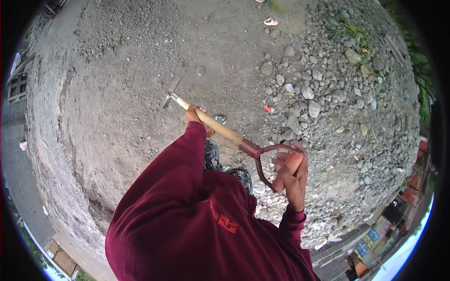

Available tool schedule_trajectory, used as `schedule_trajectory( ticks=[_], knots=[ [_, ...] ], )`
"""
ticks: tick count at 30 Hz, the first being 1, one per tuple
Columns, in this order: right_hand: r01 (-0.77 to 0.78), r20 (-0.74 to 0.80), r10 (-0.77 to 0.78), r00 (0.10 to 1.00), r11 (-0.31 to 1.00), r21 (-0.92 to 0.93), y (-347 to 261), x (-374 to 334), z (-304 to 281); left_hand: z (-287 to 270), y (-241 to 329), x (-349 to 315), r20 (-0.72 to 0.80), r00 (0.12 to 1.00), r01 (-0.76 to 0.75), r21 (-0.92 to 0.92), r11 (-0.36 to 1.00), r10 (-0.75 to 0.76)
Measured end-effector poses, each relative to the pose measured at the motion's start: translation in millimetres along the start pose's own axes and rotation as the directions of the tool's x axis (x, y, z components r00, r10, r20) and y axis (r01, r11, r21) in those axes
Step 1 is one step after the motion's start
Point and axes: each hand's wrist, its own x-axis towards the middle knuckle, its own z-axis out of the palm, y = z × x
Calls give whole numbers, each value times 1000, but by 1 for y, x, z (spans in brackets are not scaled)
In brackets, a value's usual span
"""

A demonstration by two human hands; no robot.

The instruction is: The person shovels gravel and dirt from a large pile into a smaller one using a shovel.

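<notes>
I hold a shovel [222, 129] slantwise across the front of my body. Its pale wooden shaft ends in a reddish, D-shaped handle with an orange crossbar. My left hand [194, 114] is closed round the shaft low down, close to the metal blade [168, 98]. The blade shows as a thin grey shape over the gravel, and I cannot tell whether it touches the ground. At the other end, my right hand [297, 180] is wrapped round the crossbar of the handle. Both arms are in maroon sleeves, and my patterned trouser legs show under the shaft.
Loose grey stones [314, 108] heap up on the right, with green weeds [351, 32] at their far side. A small red scrap [267, 108] and a pale pink shoe-like object [270, 21] lie on the gravel. A paved strip [19, 154] runs along the left.
</notes>
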Motion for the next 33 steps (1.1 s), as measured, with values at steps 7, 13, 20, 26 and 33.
schedule_trajectory(
  ticks=[7,13,20,26,33],
  knots=[
    [-152,102,137,985,974,166,9,105,47,92,-9,75,-252,967,44,279,959,29],
    [439,220,-380,898,773,-457,-52,98,68,197,-96,50,43,948,290,289,912,-315],
    [721,632,-356,689,426,-546,-62,2,80,198,-174,5,385,707,376,506,777,-593],
    [620,496,-389,776,613,-490,-43,-88,23,111,-190,-52,353,712,313,615,724,-607],
    [646,647,-313,696,666,-373,56,-188,-38,-131,-121,-120,233,897,230,478,848,-375]
  ],
)
